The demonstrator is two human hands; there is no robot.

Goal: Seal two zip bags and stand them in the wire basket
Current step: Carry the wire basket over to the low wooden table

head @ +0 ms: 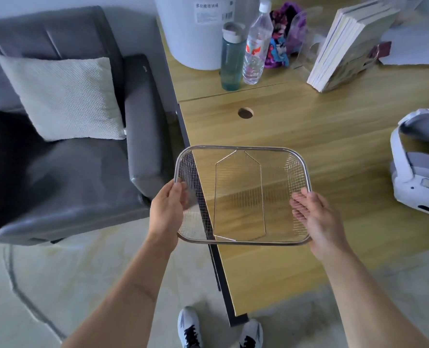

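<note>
Shallow rectangular silver wire-mesh basket (pixel 242 194) held level over worktop's (pixel 321 136) near left edge, overhanging it; left hand (pixel 167 209) and right hand (pixel 316 217) fingers pinching opposite short rims.

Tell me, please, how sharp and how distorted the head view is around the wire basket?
Head view: wire basket mesh reads crisply at centre; both hands, left hand and right hand, slightly soft; wide-angle bending curves the desk edge and sofa; lighting soft, no harsh glare.

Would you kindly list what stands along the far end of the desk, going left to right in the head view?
White bin → teal water bottle → clear plastic bottle → colourful bag → leaning stack of books.
</note>
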